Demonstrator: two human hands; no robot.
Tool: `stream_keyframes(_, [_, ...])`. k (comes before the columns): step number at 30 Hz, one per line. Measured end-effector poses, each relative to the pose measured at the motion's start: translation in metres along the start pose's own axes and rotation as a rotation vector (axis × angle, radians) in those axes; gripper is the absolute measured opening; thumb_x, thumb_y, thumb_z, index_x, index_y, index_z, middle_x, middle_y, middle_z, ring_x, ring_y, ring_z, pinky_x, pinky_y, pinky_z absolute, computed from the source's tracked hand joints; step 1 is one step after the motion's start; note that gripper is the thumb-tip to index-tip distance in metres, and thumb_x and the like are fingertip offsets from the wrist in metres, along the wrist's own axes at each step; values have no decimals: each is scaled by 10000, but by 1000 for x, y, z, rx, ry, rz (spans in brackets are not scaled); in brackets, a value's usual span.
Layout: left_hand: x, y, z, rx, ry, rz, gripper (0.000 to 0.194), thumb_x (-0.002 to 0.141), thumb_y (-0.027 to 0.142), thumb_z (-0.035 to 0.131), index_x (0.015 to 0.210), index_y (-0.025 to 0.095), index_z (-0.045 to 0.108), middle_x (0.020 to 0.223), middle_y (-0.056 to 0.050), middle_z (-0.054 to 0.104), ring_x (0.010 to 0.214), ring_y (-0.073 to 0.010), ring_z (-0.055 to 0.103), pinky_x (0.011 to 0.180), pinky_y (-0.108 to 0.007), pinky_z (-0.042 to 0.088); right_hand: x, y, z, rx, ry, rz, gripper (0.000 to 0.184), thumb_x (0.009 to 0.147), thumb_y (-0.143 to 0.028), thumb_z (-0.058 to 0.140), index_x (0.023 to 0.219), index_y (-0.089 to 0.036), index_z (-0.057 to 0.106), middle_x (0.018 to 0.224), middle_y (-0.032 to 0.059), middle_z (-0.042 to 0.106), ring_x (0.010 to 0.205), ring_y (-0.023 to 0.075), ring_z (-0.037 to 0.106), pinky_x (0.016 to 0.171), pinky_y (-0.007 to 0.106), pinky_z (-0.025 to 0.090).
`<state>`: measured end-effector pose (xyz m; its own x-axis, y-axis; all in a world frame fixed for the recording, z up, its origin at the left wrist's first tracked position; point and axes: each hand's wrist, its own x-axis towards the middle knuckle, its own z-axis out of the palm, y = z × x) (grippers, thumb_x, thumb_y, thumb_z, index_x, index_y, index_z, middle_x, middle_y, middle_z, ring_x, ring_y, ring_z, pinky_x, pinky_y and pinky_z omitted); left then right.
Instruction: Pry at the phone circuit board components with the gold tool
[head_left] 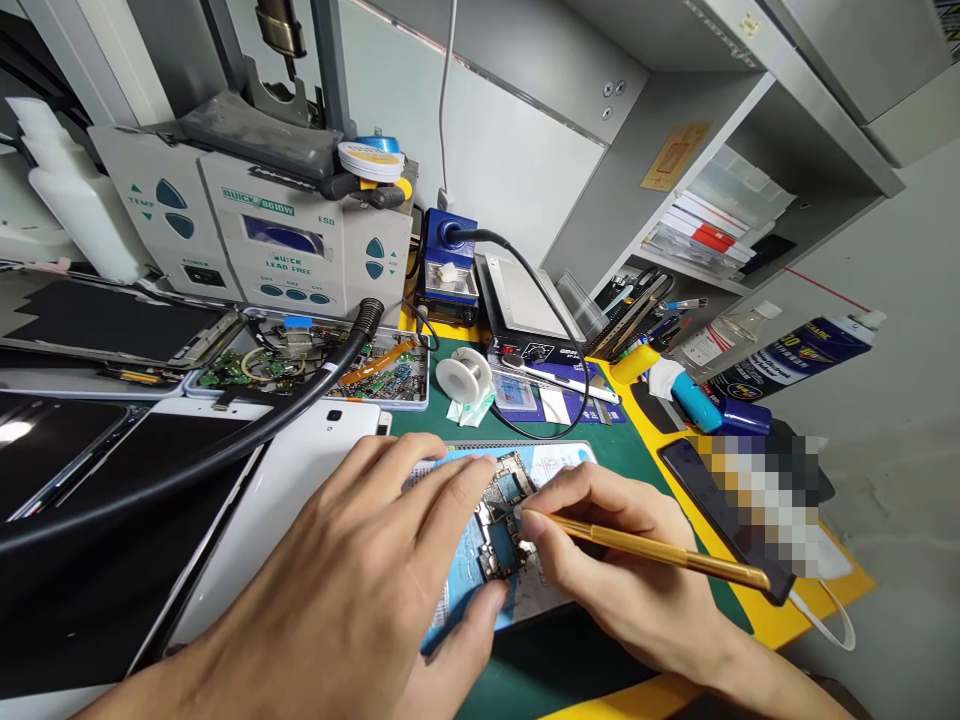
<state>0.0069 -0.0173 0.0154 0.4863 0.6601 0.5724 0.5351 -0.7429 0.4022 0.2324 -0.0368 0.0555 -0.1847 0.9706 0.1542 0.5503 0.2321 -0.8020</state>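
A small phone circuit board [501, 522] lies on a light blue mat [466, 568] over the green bench mat. My left hand [367, 580] rests on the blue mat beside the board, its index finger and thumb pressed against the board's left edge and lower corner. My right hand [615, 560] pinches a slim gold-handled tool [675, 555] like a pen. The tool's tip touches the board near its right side. Its black end points out to the right.
A white tablet back [300, 470] and dark screens lie at left under a black hose [225, 440]. Behind stand a hot-air rework station [277, 240], a parts tray [375, 375], a solder spool [463, 378] and a blue iron stand [448, 260]. A phone [697, 485] and bottles lie at right.
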Motion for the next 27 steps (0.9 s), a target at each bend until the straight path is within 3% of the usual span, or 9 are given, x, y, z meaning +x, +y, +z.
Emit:
stream_keyframes(17, [1,-1,-1,-5,5,-15,375,963,287,634,1324,186,642,1177,-74,744,1141,-312,595,944,-498,500,-1,2,1,17,-14,-8,122,961,-205,737,839,-205,741,755,-4,749,602,117,640,558,186,512])
stream_keyframes(23, [1,-4,-1,96,93,73,457,945,349,625,1366,173,654,1183,-66,785,1131,-310,681,963,-475,562,-1,2,2,83,-47,14,152,975,-257,705,836,-196,712,716,-3,715,577,112,588,546,188,461])
stream_keyframes(24, [-1,-6,-1,131,89,71,481,920,349,650,1369,179,661,1196,-67,793,1122,-315,700,949,-466,580,-1,3,3,96,-65,19,164,976,-270,695,831,-194,698,703,-5,697,572,111,568,542,191,441])
stream_keyframes(25, [-2,-9,-2,169,4,34,512,910,314,678,1407,197,641,1256,-62,785,1171,-312,706,984,-446,591,-1,5,4,100,-74,26,179,977,-283,687,822,-193,681,689,-9,673,571,110,546,543,196,420])
stream_keyframes(27, [-6,-17,-2,207,2,86,521,888,239,673,1408,226,635,1226,-60,805,1135,-305,746,954,-429,622,-1,13,8,97,-77,37,213,973,-321,691,808,-190,661,675,-15,633,579,107,506,554,202,382])
